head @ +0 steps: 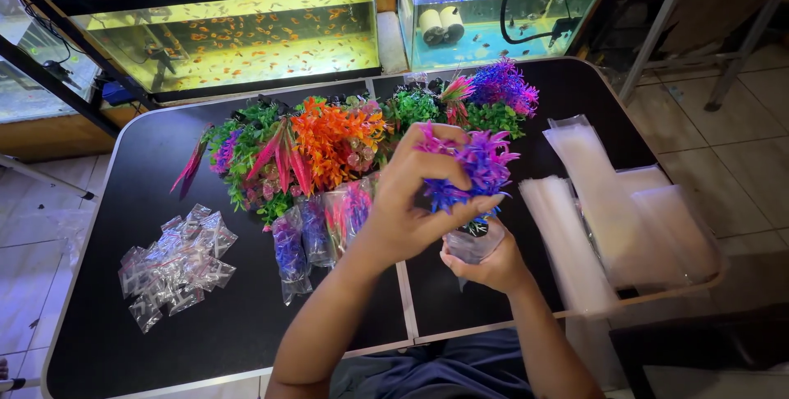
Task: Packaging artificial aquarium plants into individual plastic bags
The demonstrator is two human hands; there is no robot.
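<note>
Fish tanks (246, 37) line the wall behind a black table (123, 317), whose top is laid out in groups: a heap of loose plastic plants (329, 140) in orange, green, red and purple along the far edge, a few bagged plants (316, 230) lying just in front of it, a scatter of small clear packets (177, 266) to the left, and stacks of long empty clear bags (608, 218) to the right, within reach of the right hand. The sorting looks deliberate, with stock at the back and wrapping at the sides, so the middle stays free for the hands. Above that middle, the left hand (411, 193) closes around a purple plant (472, 165), fingers curled over the top of its fronds and pressing them together, seemingly to narrow the bunch. The right hand (485, 263) is cupped beneath, clasping a clear bag (472, 243) at the plant's dark base; whether the base is already inside the bag I cannot tell.
</note>
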